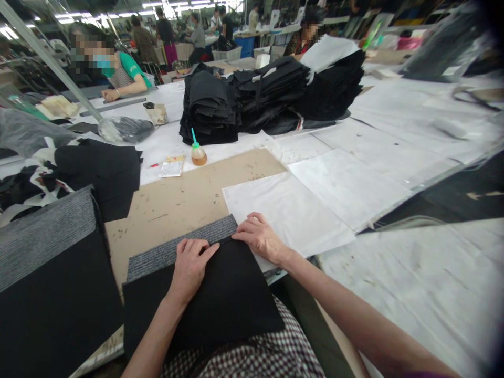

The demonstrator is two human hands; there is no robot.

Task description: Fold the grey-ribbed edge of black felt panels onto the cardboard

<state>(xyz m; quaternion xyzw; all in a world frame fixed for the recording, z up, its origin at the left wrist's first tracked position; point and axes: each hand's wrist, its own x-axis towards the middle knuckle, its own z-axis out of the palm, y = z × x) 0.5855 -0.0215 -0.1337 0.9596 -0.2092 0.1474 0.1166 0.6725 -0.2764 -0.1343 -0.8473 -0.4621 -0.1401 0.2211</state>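
Note:
A black fabric piece [224,299] lies in front of me, with a grey ribbed band [173,249] along its far edge. My left hand [191,265] rests flat on the seam between black cloth and grey band, fingers stretched toward the right. My right hand [260,236] presses down at the band's right end, fingers together on the cloth edge. Both hands lie on top of the fabric and hold nothing up. The piece sits on a brown cardboard sheet [189,194].
A second black and grey piece [47,283] lies at my left. White paper sheets [291,210] lie to the right. A small amber bottle [198,154] stands farther back, before stacks of black garments [252,97]. A masked person [114,71] works across the table.

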